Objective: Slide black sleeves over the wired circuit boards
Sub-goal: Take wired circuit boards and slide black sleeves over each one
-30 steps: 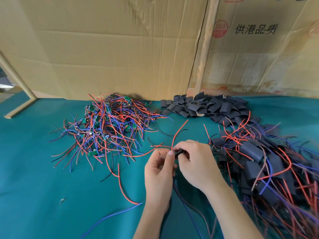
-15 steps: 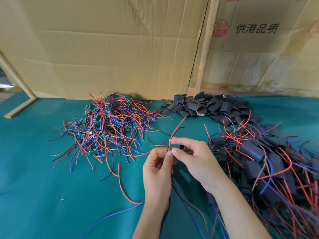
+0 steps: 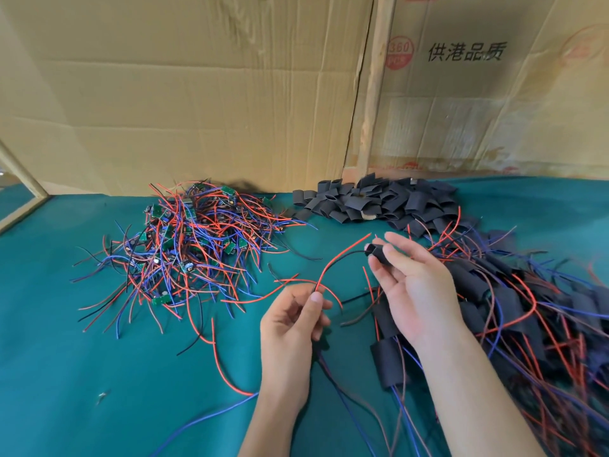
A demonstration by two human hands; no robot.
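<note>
Head view, one station. Right hand (image 3: 415,285): fingers pinch a black sleeve (image 3: 379,253) by its body, raised off the tabletop (image 3: 66,374), mouth turned left toward the wires, presumably so the leads run straight through. Left hand (image 3: 293,324): thumb and forefinger clamped on a red wire (image 3: 333,263) and a black wire (image 3: 349,253) that arc up to the sleeve's mouth; the board itself is hidden, so how far it is seated cannot be told.

Stock, sorted by stage, likely to keep reaches short:
- bare wired boards (image 3: 184,245), heap at left rear;
- empty sleeves (image 3: 372,202), heap at centre rear against the cardboard (image 3: 197,94);
- sleeved units (image 3: 501,301), spread at right, just beside the right forearm.

Open room: green cloth between the hands and the left heap; loose wires trail near the front edge.
</note>
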